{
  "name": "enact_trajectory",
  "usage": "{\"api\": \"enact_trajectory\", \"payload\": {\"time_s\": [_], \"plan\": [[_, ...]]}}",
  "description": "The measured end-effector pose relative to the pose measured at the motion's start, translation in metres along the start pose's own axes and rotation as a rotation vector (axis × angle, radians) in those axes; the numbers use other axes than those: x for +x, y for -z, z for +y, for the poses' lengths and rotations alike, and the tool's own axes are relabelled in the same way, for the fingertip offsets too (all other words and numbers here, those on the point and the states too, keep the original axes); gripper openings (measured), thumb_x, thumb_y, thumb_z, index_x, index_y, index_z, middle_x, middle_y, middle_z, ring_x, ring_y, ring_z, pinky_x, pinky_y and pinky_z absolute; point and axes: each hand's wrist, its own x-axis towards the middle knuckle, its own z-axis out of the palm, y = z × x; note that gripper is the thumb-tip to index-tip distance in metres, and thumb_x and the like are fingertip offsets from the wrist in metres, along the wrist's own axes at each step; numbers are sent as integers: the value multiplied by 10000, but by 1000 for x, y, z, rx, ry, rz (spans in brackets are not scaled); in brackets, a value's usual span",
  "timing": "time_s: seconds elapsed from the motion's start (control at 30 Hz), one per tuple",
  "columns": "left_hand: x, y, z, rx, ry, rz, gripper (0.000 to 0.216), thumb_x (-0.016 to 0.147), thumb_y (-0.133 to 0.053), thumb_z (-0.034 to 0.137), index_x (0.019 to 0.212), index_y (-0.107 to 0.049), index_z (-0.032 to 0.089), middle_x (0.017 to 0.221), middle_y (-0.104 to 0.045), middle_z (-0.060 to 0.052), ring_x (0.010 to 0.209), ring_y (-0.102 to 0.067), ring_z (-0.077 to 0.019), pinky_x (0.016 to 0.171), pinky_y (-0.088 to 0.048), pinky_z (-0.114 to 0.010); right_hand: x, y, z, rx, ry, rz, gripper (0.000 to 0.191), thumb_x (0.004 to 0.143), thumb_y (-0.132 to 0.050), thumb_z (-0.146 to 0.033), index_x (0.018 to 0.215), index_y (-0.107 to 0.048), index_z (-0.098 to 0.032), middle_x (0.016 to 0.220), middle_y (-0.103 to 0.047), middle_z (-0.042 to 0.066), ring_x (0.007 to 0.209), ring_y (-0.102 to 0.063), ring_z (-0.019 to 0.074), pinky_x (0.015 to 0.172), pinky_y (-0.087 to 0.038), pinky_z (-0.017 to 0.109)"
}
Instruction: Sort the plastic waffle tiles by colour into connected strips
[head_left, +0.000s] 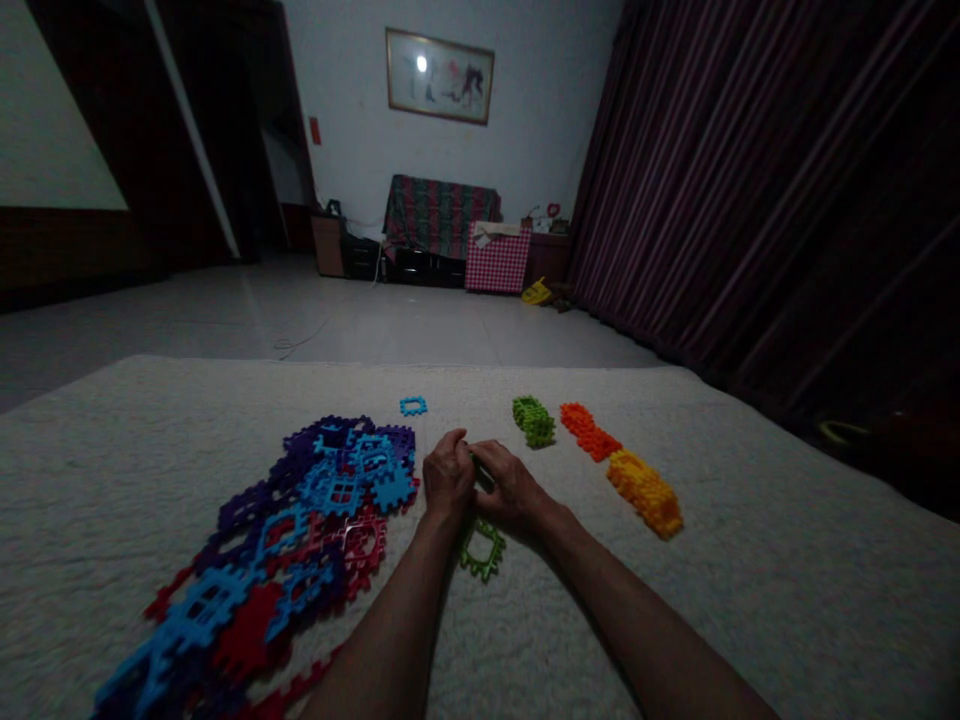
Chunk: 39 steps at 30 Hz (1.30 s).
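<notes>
Cropped forearms, both hands around a mostly hidden, perhaps green piece.

Left forearm, at seven o'clock in the view: bare, broad at the lower edge, tapering to a narrower, bare wrist. Right forearm, at five o'clock: likewise bare, smooth in outline, similar taper. Left hand and right hand, both near six o'clock: bare, rounded at the knuckles. Nails and finer surface marks: too dim and blurred to determine.
</notes>
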Motion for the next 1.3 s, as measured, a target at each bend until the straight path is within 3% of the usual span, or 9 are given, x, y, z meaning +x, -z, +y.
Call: {"api": "enact_trajectory", "payload": {"time_s": [0.23,0.37,0.67,0.77,0.9,1.03,1.13,1.3], "plan": [[1,0,0,-16,14,41,392,869,-412,163,1125,-708,133,1052,-750,-126,981,-697,-240,906,-513,-329,1,5,-4,-28,-13,-84,573,737,-659,-152,1290,-520,-202,1205,-589,107,1123,-531,237,986,-448,394],[3,-1,0,-62,43,53,382,847,-428,147,1103,-711,132,1012,-753,-131,958,-697,-243,887,-512,-336,1,6,-7,-33,-22,-68,583,751,-640,-153,1312,-491,-204,1208,-589,104,1113,-543,226,965,-456,371],[4,0,-2,-166,82,70,364,826,-443,170,1076,-707,148,860,-751,-95,875,-700,-230,840,-521,-331,2,4,-14,-61,-93,41,364,761,-655,-208,1112,-564,-179,1015,-636,68,908,-599,193,832,-489,320],[4,-2,-5,-226,103,54,371,827,-436,179,1096,-690,154,870,-741,-88,760,-699,-200,738,-540,-301,3,6,-10,-108,-99,135,341,764,-656,-253,1086,-574,-171,1004,-636,82,915,-604,208,825,-506,335],[2,-8,-6,-386,182,16,381,837,-432,216,1140,-655,156,910,-716,-87,580,-663,-146,518,-517,-244,2,16,6,-233,-81,367,450,790,-658,-354,1176,-560,-144,1128,-630,149,1067,-598,264,921,-501,404],[0,-11,-4,-462,214,8,380,829,-435,223,1136,-643,139,903,-687,-82,518,-631,-117,439,-495,-218,-3,35,30,-415,-217,604,535,816,-618,-480,1204,-562,-116,1120,-653,181,1043,-615,289,912,-505,439],[-1,-11,-2,-467,220,8,378,820,-436,216,1122,-647,130,862,-677,-72,510,-625,-113,432,-497,-214,-9,46,48,-476,-349,668,550,811,-587,-537,1176,-584,-126,1075,-669,174,968,-627,285,871,-512,439],[0,-11,-2,-439,205,10,390,816,-424,222,1112,-660,128,674,-641,-26,503,-622,-131,440,-496,-217,-16,49,62,-509,-496,660,583,781,-577,-558,1136,-610,-96,1070,-664,208,969,-611,304,871,-499,445]]}}
